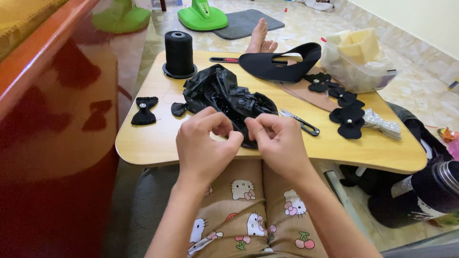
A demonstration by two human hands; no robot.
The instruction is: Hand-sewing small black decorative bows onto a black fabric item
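My left hand (206, 143) and my right hand (277, 141) meet at the near edge of a small wooden table (143, 143). Fingertips of both pinch something small and black between them; it is too small to identify. Just behind my hands lies a crumpled black plastic bag (224, 93) holding dark beads. A finished black bow (145, 110) rests to the left, and a small black bow piece (179, 109) sits beside the bag. Small snips (301, 122) lie right of my right hand.
A black thread cone (179, 52) stands at the back left. A black shoe upper (279, 64), black fabric flowers (346, 112), a beaded strip (382, 123) and a clear box of foam (358, 62) occupy the right. A red cabinet (48, 119) stands left. Someone's bare foot (259, 36) shows beyond the table.
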